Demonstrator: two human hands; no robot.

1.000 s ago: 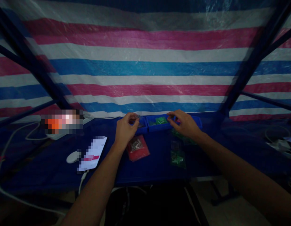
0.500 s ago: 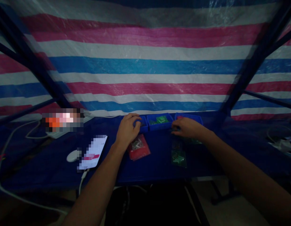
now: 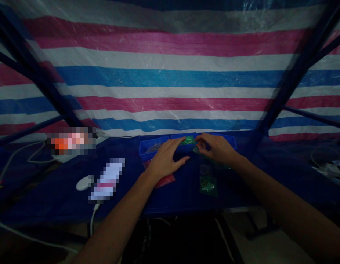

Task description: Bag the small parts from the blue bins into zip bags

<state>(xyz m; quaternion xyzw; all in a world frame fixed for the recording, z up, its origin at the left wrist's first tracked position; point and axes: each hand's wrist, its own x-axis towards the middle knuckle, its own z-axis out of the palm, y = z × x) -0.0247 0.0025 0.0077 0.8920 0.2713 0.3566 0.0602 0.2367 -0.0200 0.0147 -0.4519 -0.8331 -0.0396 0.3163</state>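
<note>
My left hand (image 3: 166,160) lies with fingers stretched out in front of a row of small blue bins (image 3: 151,148), partly over a red packet (image 3: 165,180) on the dark blue table. My right hand (image 3: 216,148) is closed in a pinch at the middle bin, by a green packet (image 3: 188,140); what it pinches is too small to make out. Another green packet (image 3: 208,184) lies on the table below my right wrist.
A blurred-out phone (image 3: 106,180) and a white round device (image 3: 83,183) lie at the left with white cables (image 3: 10,161). A striped tarp (image 3: 170,73) hangs behind the table. Dark frame poles (image 3: 293,73) slant at both sides. More cables sit at far right.
My left hand has moved right from the leftmost bin and opened flat over the red packet. My right hand has lifted from the table back to the middle bin.
</note>
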